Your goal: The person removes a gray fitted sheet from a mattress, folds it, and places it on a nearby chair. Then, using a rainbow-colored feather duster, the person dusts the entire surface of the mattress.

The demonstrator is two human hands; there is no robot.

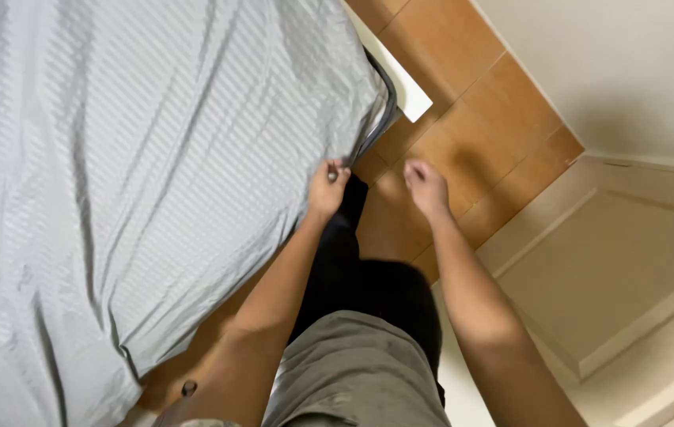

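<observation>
A grey striped bedsheet (131,174) covers the bed and fills the left half of the head view. My left hand (327,188) pinches the sheet's edge near the bed's corner, fingers closed on the fabric. My right hand (425,187) hovers just to the right of it over the wooden floor, fingers loosely curled and holding nothing. A dark mattress edge (383,111) shows where the sheet ends.
Brown wooden floor (471,103) runs beside the bed. A white bed frame corner (408,91) sticks out past the mattress. A beige wall and a panelled door (630,261) stand at the right. My dark trousers and olive shirt are below.
</observation>
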